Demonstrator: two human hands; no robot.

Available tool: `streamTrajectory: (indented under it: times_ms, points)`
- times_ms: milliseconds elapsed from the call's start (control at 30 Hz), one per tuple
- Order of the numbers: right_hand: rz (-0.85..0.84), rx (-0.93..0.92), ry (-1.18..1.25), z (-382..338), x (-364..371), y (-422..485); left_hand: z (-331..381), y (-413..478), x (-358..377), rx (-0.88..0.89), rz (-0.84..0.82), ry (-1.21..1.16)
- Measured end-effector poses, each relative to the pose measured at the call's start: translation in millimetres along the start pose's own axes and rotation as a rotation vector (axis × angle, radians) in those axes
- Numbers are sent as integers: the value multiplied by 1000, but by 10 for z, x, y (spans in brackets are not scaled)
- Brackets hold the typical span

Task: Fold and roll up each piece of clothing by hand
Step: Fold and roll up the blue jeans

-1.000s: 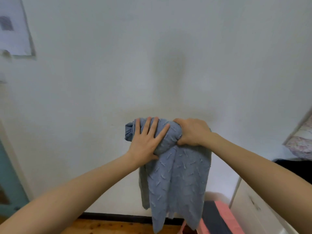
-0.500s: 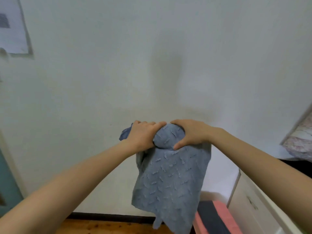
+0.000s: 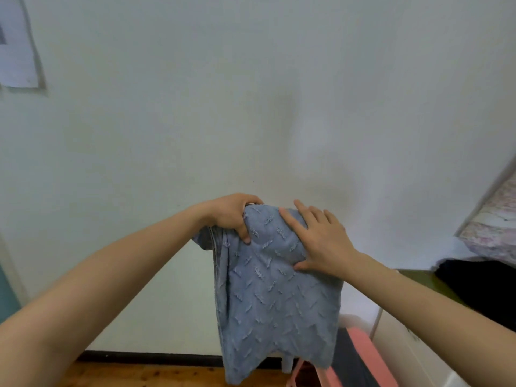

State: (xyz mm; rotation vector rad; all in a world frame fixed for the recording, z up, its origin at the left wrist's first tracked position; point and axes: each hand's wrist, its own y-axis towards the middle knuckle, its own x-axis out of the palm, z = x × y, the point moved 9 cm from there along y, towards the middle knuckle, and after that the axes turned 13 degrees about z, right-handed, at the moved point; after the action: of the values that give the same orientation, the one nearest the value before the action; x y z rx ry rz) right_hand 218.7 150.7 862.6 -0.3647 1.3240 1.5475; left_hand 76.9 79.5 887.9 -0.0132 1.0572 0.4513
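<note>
A pale wall (image 3: 251,93) carries a sheet of paper (image 3: 16,48) at upper left, with wooden floor (image 3: 145,375) below, a pink stool (image 3: 360,358) and white drawers (image 3: 413,356) lower right.

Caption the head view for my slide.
Left hand grips rolled top of blue-grey textured knit garment; right hand lies flat on it.

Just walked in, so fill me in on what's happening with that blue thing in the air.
A person is rolling up a blue-grey textured garment in mid-air, in front of a white wall. The left hand grips the bunched top edge, fingers curled around it. The right hand lies flat and open against the rolled part at the top, pressing it. Only the top is rolled; most of the cloth hangs loose below, down toward the wooden floor.
</note>
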Motion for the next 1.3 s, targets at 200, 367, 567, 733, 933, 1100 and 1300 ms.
streamTrajectory:
  times_ms: [200,367,567,733,933,1100,1300]
  points:
    - [198,45,81,4,-102,51,-17,-70,111,-15,-110,48]
    - [43,105,181,26,-56,194,97,-196,89,34,205,490]
    - [-178,280,481,158,-39,330,206,-555,553,381,566,818]
    - [-439,362,895,111,67,320,155,-662,460,529,638,845]
    - [-695,398,1073,22,254,215,163,-684,416,561,675,809]
    - [-569,233,713,2,67,295,76,-543,383,442,605,706]
    - [-214,-69,34,-378,-78,33,-8,-398,325,197,439,532]
